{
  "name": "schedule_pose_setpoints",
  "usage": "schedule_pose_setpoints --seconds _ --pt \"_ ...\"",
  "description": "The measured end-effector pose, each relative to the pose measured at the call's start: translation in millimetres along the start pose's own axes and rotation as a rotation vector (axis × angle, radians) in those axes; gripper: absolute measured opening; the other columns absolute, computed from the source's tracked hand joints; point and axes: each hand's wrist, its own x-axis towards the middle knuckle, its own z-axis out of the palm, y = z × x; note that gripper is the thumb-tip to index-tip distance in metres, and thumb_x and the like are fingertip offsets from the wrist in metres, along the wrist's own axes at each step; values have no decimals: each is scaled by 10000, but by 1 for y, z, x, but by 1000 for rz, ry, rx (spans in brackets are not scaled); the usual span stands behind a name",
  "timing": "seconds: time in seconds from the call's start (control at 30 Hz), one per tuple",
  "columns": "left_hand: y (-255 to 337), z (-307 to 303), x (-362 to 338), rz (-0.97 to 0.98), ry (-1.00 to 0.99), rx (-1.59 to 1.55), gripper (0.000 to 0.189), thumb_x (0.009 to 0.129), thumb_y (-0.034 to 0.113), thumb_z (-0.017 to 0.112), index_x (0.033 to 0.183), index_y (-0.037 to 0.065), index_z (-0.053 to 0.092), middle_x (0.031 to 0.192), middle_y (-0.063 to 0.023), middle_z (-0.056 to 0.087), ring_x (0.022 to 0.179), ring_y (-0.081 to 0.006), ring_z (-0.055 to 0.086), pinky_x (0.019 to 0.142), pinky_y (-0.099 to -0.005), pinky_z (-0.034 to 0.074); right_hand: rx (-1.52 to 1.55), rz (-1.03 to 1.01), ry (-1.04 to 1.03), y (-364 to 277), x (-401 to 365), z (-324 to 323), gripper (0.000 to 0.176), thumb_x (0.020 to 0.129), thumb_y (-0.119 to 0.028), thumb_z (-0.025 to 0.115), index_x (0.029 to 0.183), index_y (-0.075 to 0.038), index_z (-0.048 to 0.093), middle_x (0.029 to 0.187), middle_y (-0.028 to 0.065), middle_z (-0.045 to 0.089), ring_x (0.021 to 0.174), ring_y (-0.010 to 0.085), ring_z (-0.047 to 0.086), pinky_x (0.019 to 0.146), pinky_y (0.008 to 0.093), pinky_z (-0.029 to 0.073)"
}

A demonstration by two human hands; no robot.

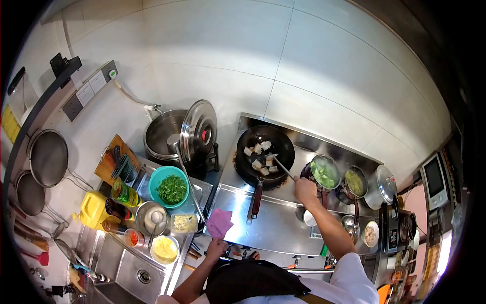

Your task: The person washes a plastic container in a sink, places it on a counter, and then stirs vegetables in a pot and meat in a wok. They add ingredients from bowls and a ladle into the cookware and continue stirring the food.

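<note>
our closed right hand (305,191) grips one spatula (285,168), whose blade lies in one wok (284,146), ahead and to the left of that hand, among several pale pieces (257,164); its long axis slants, blade pointing forward-left, away from us. right of the hand we count two smaller pans (363,185) and one lidded pot (375,194). our left hand (217,248) is curled just below one purple cloth (219,222); whether it grips it, we cannot tell.
</note>
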Motion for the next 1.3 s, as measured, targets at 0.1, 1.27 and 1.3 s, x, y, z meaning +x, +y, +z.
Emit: schedule_pose_setpoints --seconds 0.1,1.27,1.3 --pt "8 0 -3 -36 -12 -14 286 836 81 536 1095 -22 475 739 -91 588 513 -112 509 435 -235 428 79 6 13 -6 13 4 332 797 -105 489 1123 -139 546 900 149 611 822 326 624 687 433 503" --pt "7 -7 -10 -87 -2 -87 246 840 137 547 1048 8 522 809 -87 602 564 -126 556 488 -236 456 78 -2 59 -17 1 1 374 769 -102 553 1137 -126 495 930 140 612 817 323 632 667 421 508" --pt "6 -8 -10 -56 -15 -65 272 836 117 535 1075 -4 489 772 -93 593 549 -124 548 481 -236 454 93 9 50 -16 -4 -3 383 764 -92 553 1142 -134 498 929 141 611 814 321 632 669 420 508"
